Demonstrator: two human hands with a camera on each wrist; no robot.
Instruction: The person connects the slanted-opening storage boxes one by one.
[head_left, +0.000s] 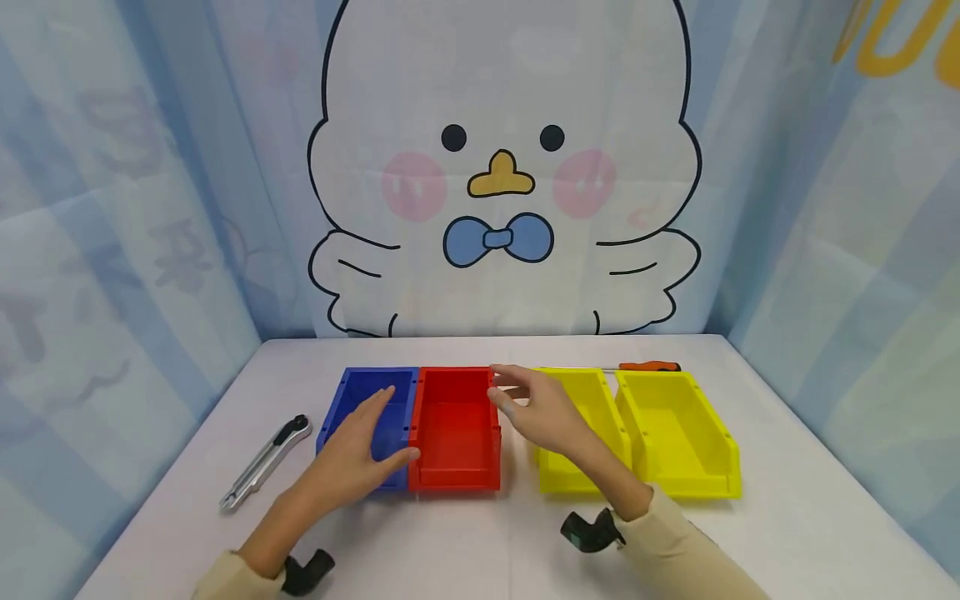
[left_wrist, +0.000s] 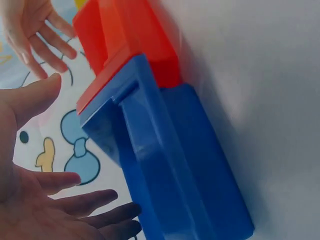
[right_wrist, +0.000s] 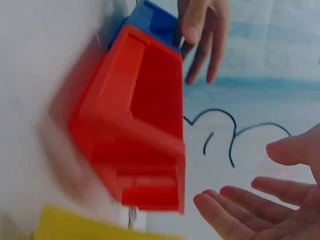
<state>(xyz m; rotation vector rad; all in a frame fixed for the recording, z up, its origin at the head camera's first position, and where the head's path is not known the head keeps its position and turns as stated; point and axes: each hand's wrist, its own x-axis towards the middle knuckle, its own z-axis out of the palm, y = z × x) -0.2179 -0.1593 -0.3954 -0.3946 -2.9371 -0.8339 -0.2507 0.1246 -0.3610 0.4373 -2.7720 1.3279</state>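
Note:
A blue bin [head_left: 399, 421] and a red bin [head_left: 456, 425] stand side by side, touching, at the middle left of the table. My left hand [head_left: 347, 462] hovers over the blue bin with fingers spread and thumb toward the red one; nothing is in it. Near the red bin's right rim is my right hand [head_left: 543, 410], its fingers relaxed and holding nothing. Both palms show bare in the wrist views, the left hand [left_wrist: 55, 205] beside the blue bin [left_wrist: 185, 150], the right hand [right_wrist: 280, 200] apart from the red bin [right_wrist: 160, 90].
Two yellow bins [head_left: 562, 479] [head_left: 678, 433] stand to the right, one partly behind my right forearm. Behind them lies a screwdriver with an orange and black handle [head_left: 649, 366]. A silver utility knife [head_left: 266, 463] lies left of the blue bin. Printed curtains surround the table [head_left: 480, 550].

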